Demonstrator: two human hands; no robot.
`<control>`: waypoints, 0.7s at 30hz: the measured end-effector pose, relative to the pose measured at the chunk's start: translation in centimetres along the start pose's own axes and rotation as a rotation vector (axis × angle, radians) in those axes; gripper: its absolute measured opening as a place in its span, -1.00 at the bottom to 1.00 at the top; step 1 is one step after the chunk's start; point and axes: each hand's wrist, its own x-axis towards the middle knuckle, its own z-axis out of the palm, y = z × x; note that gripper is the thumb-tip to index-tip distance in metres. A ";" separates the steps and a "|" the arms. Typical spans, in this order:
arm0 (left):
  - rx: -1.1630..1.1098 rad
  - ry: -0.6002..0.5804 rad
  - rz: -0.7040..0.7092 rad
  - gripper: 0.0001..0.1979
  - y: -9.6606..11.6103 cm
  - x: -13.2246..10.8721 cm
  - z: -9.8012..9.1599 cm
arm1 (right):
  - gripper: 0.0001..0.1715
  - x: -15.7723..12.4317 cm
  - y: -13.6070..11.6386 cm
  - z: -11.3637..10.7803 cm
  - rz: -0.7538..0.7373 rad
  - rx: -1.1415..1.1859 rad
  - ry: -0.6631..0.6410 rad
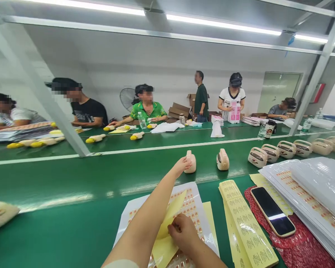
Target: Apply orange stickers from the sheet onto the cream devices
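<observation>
Split reach at green bench [61, 234]

The right hand [183, 231] curls closed over a yellow sheet [163, 254], any pinch hidden; the sheet lies close, presumably for access. Beyond, the left hand [182, 166] touches 1 beige case [192, 163], grip unclear, likely steadying it upright near another case [222, 160].

Free passage is found over the bench [64, 234] between the sticker sheet [193, 204] and a beige item [1, 216] at far left. Low rightward travel is obstructed by label strips [249, 227], a phone [273, 212] and stacked sheets [320, 193].
</observation>
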 end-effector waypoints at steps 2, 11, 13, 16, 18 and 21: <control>-0.038 0.005 0.006 -0.61 0.3 -1.0 -0.5 | -0.80 0.1 0.4 -0.2 -0.016 -0.009 -0.012; -0.182 0.360 0.071 -0.76 -0.7 -11.5 -12.7 | -0.56 0.5 2.0 -1.4 -0.126 0.018 -0.091; -0.223 0.560 0.099 -0.83 -1.3 -14.9 -17.3 | -0.52 0.5 2.2 -1.7 -0.123 0.023 -0.089; -0.291 0.928 0.126 -0.89 -2.1 -20.1 -24.3 | -0.47 0.4 2.3 -2.1 -0.086 0.029 -0.064; -0.322 1.161 0.142 -0.89 -2.3 -23.3 -28.4 | -0.44 0.4 2.3 -2.4 -0.056 0.017 -0.060; -0.326 1.400 0.175 -0.86 -1.9 -27.1 -32.8 | -0.41 0.5 2.2 -2.8 0.003 -0.014 -0.094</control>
